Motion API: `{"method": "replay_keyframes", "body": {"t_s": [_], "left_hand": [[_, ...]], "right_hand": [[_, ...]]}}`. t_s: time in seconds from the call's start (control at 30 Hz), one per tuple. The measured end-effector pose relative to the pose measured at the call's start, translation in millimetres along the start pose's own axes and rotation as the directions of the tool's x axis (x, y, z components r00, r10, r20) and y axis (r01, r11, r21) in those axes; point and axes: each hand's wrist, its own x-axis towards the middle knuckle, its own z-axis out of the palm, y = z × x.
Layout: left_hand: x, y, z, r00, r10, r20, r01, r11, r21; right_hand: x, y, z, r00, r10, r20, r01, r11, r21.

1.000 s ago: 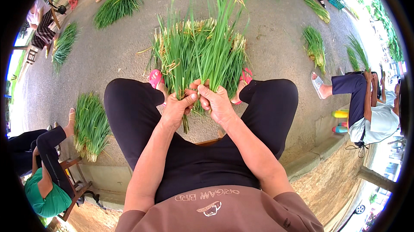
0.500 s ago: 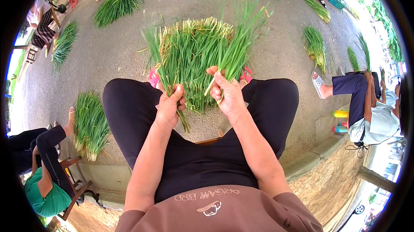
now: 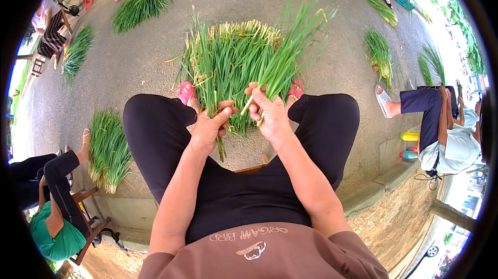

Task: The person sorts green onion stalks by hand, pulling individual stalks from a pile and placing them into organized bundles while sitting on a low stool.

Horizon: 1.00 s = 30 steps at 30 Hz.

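Note:
My left hand (image 3: 208, 127) is closed round a bunch of green chives (image 3: 207, 79), whose leaves stand upward while the cut ends poke out below the fist. In my right hand (image 3: 271, 116) is a second bunch of chives (image 3: 284, 65), gripped near its pale stem ends with the leaves fanning up to the right. The two fists are a short way apart above my knees. Beyond them a wide pile of chives (image 3: 239, 50) lies on the ground between my feet, pale ends at the far side. Both held bunches partly cover it.
Pink sandals (image 3: 188, 92) show at the pile's sides. Chive heaps lie around, one (image 3: 110, 152) at left, another (image 3: 378, 57) at right. Seated people are at both sides, one in a green shirt (image 3: 58, 232), another in light blue (image 3: 452, 146). A low concrete kerb (image 3: 365, 198) runs behind my seat.
The bunch in my left hand has swung from a leftward lean to nearly upright. My right hand has shifted slightly, its bunch leaning a bit further right. Both hands keep their hold.

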Motion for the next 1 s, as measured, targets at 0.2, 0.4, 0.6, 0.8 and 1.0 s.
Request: {"method": "replay_keyframes", "body": {"t_s": [0.2, 0.4, 0.6, 0.8, 1.0], "left_hand": [[2.5, -6.0, -4.7, 0.994, 0.008, 0.11, -0.025, 0.988, 0.152], [3.7, -3.9, -6.2, 1.0, 0.017, -0.01, -0.018, 0.989, -0.146], [14.9, -0.7, -17.7, 0.996, 0.046, 0.071, -0.012, 0.909, -0.416], [12.2, 8.6, -14.0, 0.99, 0.134, 0.049, -0.089, 0.849, -0.521], [8.2, 12.3, -12.3, 0.968, 0.237, 0.087, -0.157, 0.835, -0.528]], "right_hand": [[-7.1, 13.1, 8.6, 0.995, 0.101, 0.014, -0.1, 0.991, -0.085], [0.2, 6.5, 4.6, 1.0, -0.02, 0.002, 0.021, 0.999, -0.035], [-3.3, -0.8, 5.5, 0.995, 0.031, 0.09, -0.037, 0.997, 0.065], [-8.6, -3.8, 9.2, 0.984, 0.178, -0.019, -0.178, 0.964, -0.199], [-11.6, 6.6, 15.0, 0.974, 0.214, 0.08, -0.157, 0.879, -0.45]]}}
